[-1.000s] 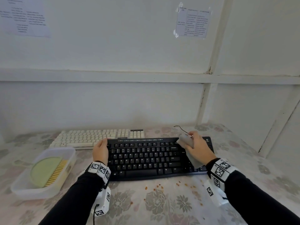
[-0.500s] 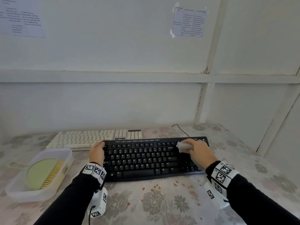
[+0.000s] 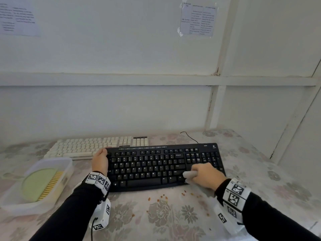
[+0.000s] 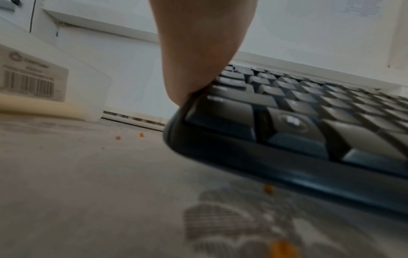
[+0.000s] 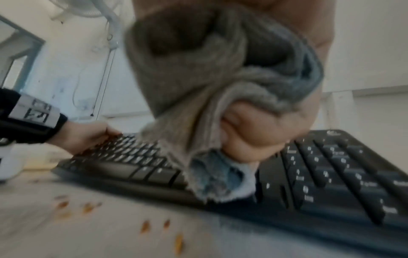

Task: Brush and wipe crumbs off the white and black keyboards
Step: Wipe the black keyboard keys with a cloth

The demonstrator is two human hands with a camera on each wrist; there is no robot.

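Right hand (image 3: 205, 176) grip clamped on bunched cloth (image 5: 198, 83), at near-right keys of the black keyboard (image 3: 156, 164); left hand (image 3: 100, 160) grip curled round its left end. Risk – cloth drags crumbs (image 3: 163, 197) into key gaps, or keyboard skids on the desk (image 3: 173, 220) – white keyboard (image 3: 90, 145) sits just beyond the left grip.

Left hand (image 3: 100, 160) grips the black keyboard's (image 3: 156, 164) nine-o'clock end, fingers curled over its corner. Right hand (image 3: 205, 176) (four o'clock) clutches a bunched grey cloth (image 5: 198, 90).

Plain makeshift workroom — white panelled walls (image 3: 121, 105), taped notices (image 3: 198, 19), floral-clothed table (image 3: 173, 216).
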